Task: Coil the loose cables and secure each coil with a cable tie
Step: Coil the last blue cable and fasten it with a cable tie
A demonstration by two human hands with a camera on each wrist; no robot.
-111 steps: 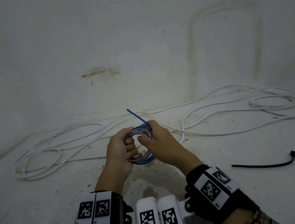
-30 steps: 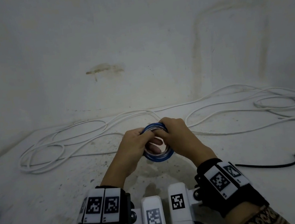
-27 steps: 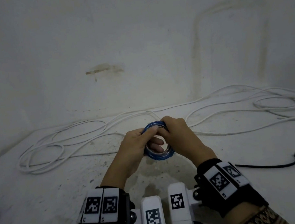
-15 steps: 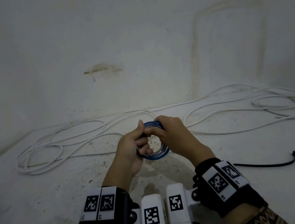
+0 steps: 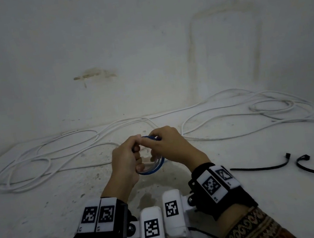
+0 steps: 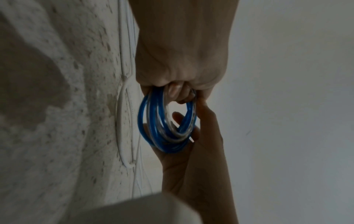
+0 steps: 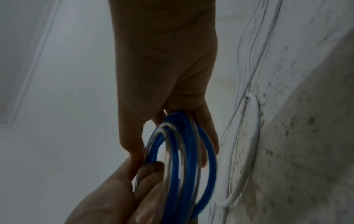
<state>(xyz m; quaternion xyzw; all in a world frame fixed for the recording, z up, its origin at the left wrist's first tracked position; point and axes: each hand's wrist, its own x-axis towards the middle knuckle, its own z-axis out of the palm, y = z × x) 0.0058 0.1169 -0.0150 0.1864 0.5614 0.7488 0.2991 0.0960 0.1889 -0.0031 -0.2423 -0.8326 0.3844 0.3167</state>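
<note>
**Both hands on a small blue coil, held above the white work surface**

The work surface (image 5: 44,215) is white, pitted and stained, and meets a pale wall (image 5: 141,40) marked with a brownish stain. Beyond the coil, along the foot of that wall, a long white cable (image 5: 46,152) sprawls in loose loops to either side of it. To the right of the coil, well apart from it, several black cable ties (image 5: 260,168) lie on the surface. Nothing lies between the coil and the hands that hold it.

The blue coil (image 5: 151,171), a few turns of blue and clear-looking cable, hangs between the two hands. The left hand (image 5: 125,161) has its fingers curled through the ring from the left, clasping its near side. The right hand (image 5: 171,147) pinches the top of the same ring, its fingers (image 7: 208,130) passing behind the turns. Both hands are clamped on the coil.

Each wrist carries a black band with square black-and-white coded markers (image 5: 97,216); no readable lettering shows on them.
</note>
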